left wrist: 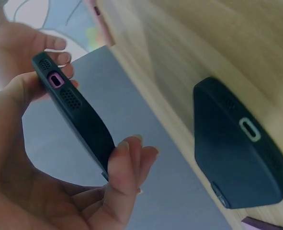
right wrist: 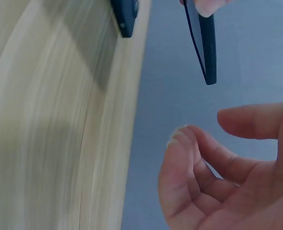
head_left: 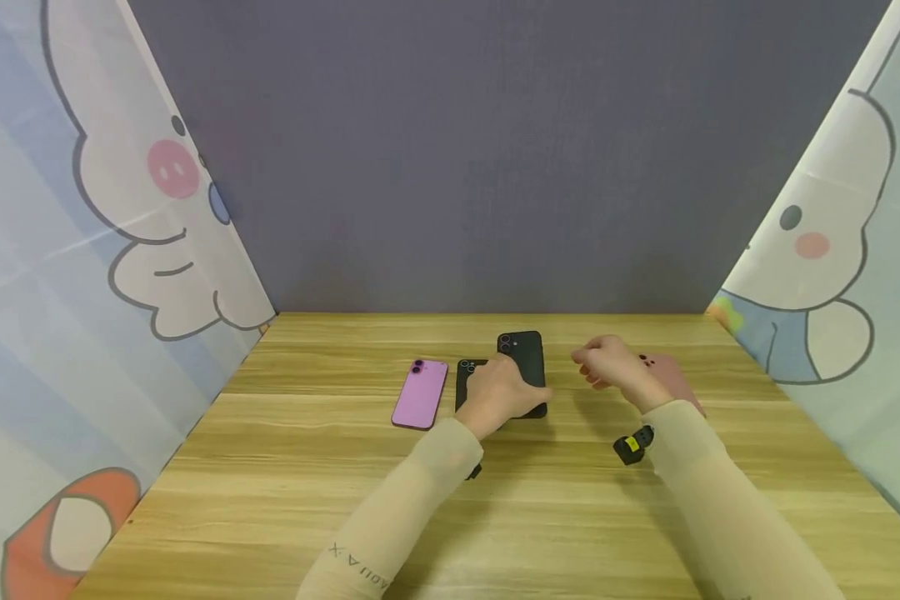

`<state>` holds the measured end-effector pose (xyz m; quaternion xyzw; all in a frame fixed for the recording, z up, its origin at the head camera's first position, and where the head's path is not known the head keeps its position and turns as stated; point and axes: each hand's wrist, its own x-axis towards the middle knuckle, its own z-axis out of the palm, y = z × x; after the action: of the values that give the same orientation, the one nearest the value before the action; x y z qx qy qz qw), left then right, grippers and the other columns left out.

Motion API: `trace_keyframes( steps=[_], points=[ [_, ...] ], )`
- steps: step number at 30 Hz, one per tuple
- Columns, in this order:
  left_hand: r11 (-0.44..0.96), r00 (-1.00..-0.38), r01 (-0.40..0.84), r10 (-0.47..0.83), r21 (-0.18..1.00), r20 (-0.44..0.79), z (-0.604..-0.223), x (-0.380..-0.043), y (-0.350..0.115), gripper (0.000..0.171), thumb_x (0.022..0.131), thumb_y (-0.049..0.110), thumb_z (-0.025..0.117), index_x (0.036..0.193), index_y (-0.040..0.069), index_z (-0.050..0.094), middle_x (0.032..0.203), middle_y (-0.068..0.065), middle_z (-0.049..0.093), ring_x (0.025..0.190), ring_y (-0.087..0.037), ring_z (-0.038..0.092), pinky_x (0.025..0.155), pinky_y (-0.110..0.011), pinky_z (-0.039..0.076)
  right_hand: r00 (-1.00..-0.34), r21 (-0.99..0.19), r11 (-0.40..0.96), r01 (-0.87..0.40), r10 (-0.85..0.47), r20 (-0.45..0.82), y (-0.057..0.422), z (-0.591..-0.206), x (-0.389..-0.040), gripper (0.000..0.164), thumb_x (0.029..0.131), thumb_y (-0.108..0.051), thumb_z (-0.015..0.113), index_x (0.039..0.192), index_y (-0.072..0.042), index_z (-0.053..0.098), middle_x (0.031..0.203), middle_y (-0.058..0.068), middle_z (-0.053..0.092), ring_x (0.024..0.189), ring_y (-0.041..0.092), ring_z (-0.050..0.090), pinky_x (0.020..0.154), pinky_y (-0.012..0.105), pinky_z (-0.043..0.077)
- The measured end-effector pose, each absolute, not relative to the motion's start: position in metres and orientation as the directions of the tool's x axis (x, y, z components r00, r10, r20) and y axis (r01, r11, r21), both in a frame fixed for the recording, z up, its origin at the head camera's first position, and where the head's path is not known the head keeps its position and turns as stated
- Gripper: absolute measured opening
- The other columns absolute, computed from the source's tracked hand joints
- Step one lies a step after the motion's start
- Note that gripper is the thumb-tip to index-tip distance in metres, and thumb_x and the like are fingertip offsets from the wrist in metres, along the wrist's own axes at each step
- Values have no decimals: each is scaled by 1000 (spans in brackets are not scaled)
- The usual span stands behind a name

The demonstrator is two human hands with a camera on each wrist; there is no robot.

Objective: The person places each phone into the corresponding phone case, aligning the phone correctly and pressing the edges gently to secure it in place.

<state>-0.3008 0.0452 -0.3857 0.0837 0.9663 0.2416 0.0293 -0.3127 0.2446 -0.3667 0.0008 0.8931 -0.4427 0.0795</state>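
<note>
the left hand (head_left: pixel 498 392) was grasping a black phone (head_left: pixel 523 354), thumb along its right edge and fingers at the other, and from where i stood that phone was raised clear of the table (head_left: pixel 270 483), its back and camera end up and away from the person. the left wrist view showed its bottom edge, with a pink-rimmed port between two speaker grilles.

just left of that hand, and partly hidden by it, a second black phone (head_left: pixel 462 387) lay on the table, its port rimmed in a pale colour. farther to the left, apart from the hand, lay a purple phone (head_left: pixel 419 395), camera end away from the person.

the right hand (head_left: pixel 607 365) was free of any load. it hung above the table to the right of the held phone, not touching it, fingers loosely bent and the thumb apart from their tips. just to its right, partly behind the wrist, a pink phone (head_left: pixel 675 379) lay on the table. a small black box (head_left: pixel 630 448) with a yellow label sat under the right wrist.

pale sleeves (head_left: pixel 412 500) covered both forearms, and beyond the hands stood a plain grey wall (head_left: pixel 487 167).
</note>
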Motion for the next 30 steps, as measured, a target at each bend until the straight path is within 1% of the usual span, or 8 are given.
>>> trace_keyframes(
  steps=[5,8,12,17,19,25,27,30],
  points=[
    [897,-984,139,171,420,-39,-393,-303,57,57,81,62,75,93,8,67,70,-3,56,52,-17,55,45,-30,42,-976,-748,661,65,-113,-185,257,-365,-318,26,104,-20,50,88,0,55,65,1,45,56,14,42,61,34,46],
    [900,-981,153,188,408,-47,-395,-303,61,52,82,61,75,80,10,68,71,-3,56,55,-18,55,45,-29,44,-970,-584,807,91,-60,-234,269,-362,-316,30,102,-27,46,90,0,52,72,9,53,59,21,43,61,40,42],
    [897,-976,171,211,407,-57,-399,-304,65,49,82,60,76,64,15,66,70,-1,56,56,-17,53,46,-28,44,-969,-367,922,121,29,-247,284,-364,-316,50,96,-31,45,127,8,51,106,24,57,75,30,50,63,44,43],
    [910,-974,174,215,376,-68,-406,-307,71,49,81,59,76,63,15,65,73,0,55,55,-14,49,46,-26,41,-979,-349,928,126,60,-195,297,-375,-323,22,88,-21,45,88,-1,54,70,8,45,55,17,37,50,29,33],
    [921,-975,162,206,353,-89,-407,-309,74,49,82,60,76,69,13,66,72,0,54,52,-13,46,44,-26,39,-980,-323,937,133,77,-181,303,-379,-325,25,86,-20,45,88,2,55,71,10,50,54,17,40,48,29,34],
    [946,-971,154,198,287,-132,-409,-308,81,51,83,61,74,83,11,69,72,-1,53,51,-13,44,44,-25,39,-967,-233,962,141,83,-241,322,-387,-326,50,94,-35,45,112,8,63,76,24,66,65,31,64,53,38,52],
    [950,-971,163,202,265,-129,-409,-309,82,50,83,62,73,80,12,70,71,0,52,52,-13,44,45,-25,38,-961,-184,973,138,87,-261,327,-387,-325,59,97,-42,43,121,8,64,97,36,66,85,45,67,61,46,57],
    [955,-969,177,212,239,-127,-411,-310,84,50,83,64,73,74,14,68,67,1,51,50,-12,42,42,-24,36,-954,-128,979,156,116,-276,332,-388,-325,66,98,-44,42,140,6,54,127,47,50,104,55,58,68,50,57]
  ],
)
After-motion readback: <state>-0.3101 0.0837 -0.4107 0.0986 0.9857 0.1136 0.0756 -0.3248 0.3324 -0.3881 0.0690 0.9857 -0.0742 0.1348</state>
